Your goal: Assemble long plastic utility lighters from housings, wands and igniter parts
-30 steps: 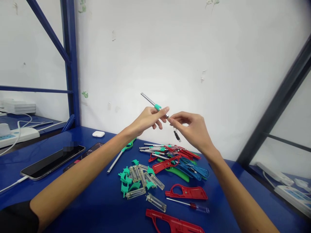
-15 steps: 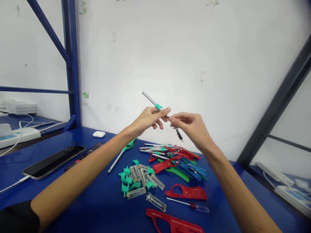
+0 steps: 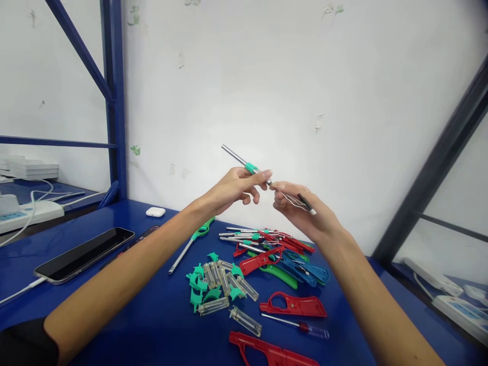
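Note:
My left hand (image 3: 238,189) is closed around a metal lighter tube (image 3: 233,154), which slants up to the left and carries a green collar (image 3: 250,168). At the tube's lower end my right hand (image 3: 314,216) pinches with its fingertips where thin white wires (image 3: 292,200) come out. A small black igniter (image 3: 305,201) with a white tip hangs from these wires and lies over my right hand. Below sits a pile with other metal tubes (image 3: 238,235) and red, blue and green lighter shells.
Clear fuel tanks (image 3: 244,320) and teal plastic pieces (image 3: 197,278) lie mid-table. Nearer are a red shell half (image 3: 293,305), a screwdriver (image 3: 312,330) and another red shell (image 3: 274,353). A green lighter (image 3: 202,230), phone (image 3: 86,254) and white case (image 3: 155,211) are to the left.
My right hand has turned over a little at the tube's end. The igniter, which hung below the fingers, now lies up across the right hand with its wires showing.

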`<state>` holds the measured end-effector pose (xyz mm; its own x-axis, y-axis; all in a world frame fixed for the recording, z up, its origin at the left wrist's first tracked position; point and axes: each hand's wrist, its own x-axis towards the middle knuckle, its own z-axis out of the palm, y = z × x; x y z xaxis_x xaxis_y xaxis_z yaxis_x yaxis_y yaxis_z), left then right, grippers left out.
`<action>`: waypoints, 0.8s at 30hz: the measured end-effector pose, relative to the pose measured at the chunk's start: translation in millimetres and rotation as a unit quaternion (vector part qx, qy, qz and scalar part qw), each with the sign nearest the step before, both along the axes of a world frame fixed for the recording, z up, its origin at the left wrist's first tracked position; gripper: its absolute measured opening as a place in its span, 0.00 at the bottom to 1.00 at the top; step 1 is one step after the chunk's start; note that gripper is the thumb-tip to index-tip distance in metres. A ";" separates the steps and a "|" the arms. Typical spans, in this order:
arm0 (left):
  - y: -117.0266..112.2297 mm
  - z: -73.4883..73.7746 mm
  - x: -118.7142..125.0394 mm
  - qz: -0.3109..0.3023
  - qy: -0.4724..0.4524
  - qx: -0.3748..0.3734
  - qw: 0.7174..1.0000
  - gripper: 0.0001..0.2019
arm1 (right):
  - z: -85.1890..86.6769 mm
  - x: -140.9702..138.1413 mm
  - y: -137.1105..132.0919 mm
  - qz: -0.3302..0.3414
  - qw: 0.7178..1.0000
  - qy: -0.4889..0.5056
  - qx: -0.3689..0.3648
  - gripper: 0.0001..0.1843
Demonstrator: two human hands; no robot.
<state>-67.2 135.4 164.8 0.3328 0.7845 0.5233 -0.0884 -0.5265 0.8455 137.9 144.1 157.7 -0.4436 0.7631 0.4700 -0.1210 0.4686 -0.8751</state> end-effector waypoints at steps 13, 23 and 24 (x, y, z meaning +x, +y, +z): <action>0.5 1.1 -2.7 -0.005 0.000 -0.005 1.000 0.19 | -3.5 -1.9 5.3 0.014 0.998 0.028 -0.053 0.08; -2.8 4.8 -4.2 0.011 0.019 0.001 1.000 0.21 | -3.2 1.3 6.9 0.008 0.999 -0.007 -0.041 0.11; -2.8 5.0 -4.4 0.013 0.022 0.002 1.000 0.20 | -2.4 2.2 6.8 0.006 0.999 -0.015 -0.036 0.12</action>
